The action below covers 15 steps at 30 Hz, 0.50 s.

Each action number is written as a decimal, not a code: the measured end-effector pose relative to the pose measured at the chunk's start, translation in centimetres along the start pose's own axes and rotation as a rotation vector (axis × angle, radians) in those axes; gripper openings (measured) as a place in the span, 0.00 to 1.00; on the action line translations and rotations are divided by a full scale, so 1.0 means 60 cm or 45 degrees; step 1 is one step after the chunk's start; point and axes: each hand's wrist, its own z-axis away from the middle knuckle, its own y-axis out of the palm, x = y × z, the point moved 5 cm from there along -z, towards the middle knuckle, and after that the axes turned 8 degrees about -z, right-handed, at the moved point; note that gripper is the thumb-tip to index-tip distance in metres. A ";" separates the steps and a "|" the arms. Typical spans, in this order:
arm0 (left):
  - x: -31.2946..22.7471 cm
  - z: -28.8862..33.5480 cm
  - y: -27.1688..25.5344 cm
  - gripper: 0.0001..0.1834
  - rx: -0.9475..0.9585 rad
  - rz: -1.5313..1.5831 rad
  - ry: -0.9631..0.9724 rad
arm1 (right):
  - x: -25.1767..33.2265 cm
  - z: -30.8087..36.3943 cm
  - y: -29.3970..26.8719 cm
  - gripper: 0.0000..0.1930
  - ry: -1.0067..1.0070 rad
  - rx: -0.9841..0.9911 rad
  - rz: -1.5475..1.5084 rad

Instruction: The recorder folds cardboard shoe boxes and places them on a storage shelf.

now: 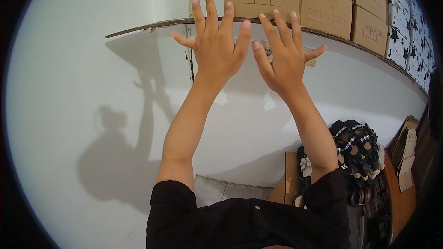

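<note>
Both my arms are raised ahead of me, with the palms turned away and the fingers spread. My left hand (216, 46) is open and holds nothing; its fingertips overlap the left end of a shelf (170, 22) and the lower left part of a brown cardboard box (262, 7). Beside it, my right hand (284, 62) is also open with nothing in it, its fingertips in front of the box's lower edge. The thumbs point toward each other without touching. Whether any fingertip touches the box or shelf, I cannot tell. Behind my right hand, a wall socket (310, 62) is partly hidden.
More cardboard boxes (325, 11) and white boxes with black stars (399, 41) line the shelf to the right. Black sandals (357, 145) are heaped at the lower right, near flattened cardboard (407, 159). A white wall (60, 87) stands on the left, above a tiled floor (210, 191).
</note>
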 end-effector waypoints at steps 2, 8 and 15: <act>-0.001 -0.015 -0.002 0.28 -0.036 -0.011 0.023 | 0.003 -0.002 0.008 0.22 -0.017 -0.041 0.131; 0.008 -0.059 0.009 0.25 0.247 0.106 0.024 | 0.007 -0.032 0.001 0.19 0.063 0.044 0.246; 0.016 -0.069 0.002 0.22 0.300 -0.054 0.114 | 0.007 -0.029 -0.019 0.19 0.027 -0.017 0.243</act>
